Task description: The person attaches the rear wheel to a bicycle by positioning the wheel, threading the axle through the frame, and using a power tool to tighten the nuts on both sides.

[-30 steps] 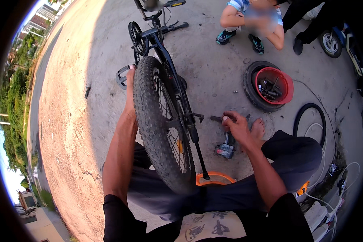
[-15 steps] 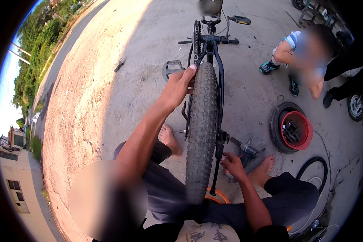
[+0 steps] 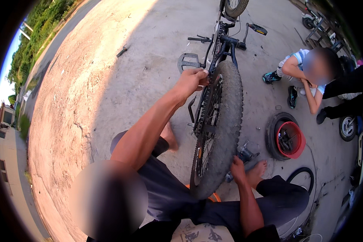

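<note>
A bicycle stands in front of me, its knobbly rear tyre (image 3: 230,105) closest and its spokes showing on the left side. My left hand (image 3: 191,82) is closed, thumb and fingers pinching at the chain (image 3: 206,104), left of the tyre and below a flat black pedal (image 3: 188,61). The fingertips are partly hidden. Low on the tyre's right side, my right hand (image 3: 238,170) is closed; whatever it grips is hidden. Right behind it on the ground lies a grey power tool (image 3: 246,152).
A red basin (image 3: 297,141) of dark parts sits against a loose tyre (image 3: 271,135) at right. A person (image 3: 302,72) crouches beyond it, next to someone's dark-trousered legs (image 3: 345,94). A black hose (image 3: 306,171) curves by my right knee. A small dark object (image 3: 122,51) lies at left.
The bicycle now appears angled, exposing the wheel's left side and spokes. My left hand stays by the chain; my right hand has closed and come against the tyre's side. The crouching person's arms have shifted.
</note>
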{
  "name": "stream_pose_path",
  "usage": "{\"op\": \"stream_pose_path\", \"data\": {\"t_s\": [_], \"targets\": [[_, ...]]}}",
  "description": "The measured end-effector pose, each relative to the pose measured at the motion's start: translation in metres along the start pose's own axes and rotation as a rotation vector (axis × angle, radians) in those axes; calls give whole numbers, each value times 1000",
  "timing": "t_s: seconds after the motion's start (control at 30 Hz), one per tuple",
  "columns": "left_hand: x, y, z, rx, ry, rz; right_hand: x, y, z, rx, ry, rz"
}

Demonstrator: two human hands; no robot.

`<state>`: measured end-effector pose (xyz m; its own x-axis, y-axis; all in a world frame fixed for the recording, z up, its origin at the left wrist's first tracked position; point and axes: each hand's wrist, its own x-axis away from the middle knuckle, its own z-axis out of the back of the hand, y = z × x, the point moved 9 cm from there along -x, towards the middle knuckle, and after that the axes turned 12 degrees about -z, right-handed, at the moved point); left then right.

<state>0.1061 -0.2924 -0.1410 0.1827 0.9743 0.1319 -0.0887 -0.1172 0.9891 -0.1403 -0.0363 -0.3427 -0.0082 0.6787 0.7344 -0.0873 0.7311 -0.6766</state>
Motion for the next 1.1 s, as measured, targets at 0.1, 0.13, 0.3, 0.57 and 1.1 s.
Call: {"op": "stream_pose_path", "data": {"t_s": [0.1,0.13,0.3,0.57,1.1], "targets": [[1,0,12,94,62,-6,-7,15,6,-5,38,-11],[2,-1,15,188,98,30,-15,25,10,-72,39,-11],[5,3,-4,202,83,44,-40,63,42,-233,139,-81],[-3,-5,-9,165,88,29,-64,106,72,-181,275,-95],[-16,15,-22,222,40,-33,-106,185,103,-408,248,-286]]}}
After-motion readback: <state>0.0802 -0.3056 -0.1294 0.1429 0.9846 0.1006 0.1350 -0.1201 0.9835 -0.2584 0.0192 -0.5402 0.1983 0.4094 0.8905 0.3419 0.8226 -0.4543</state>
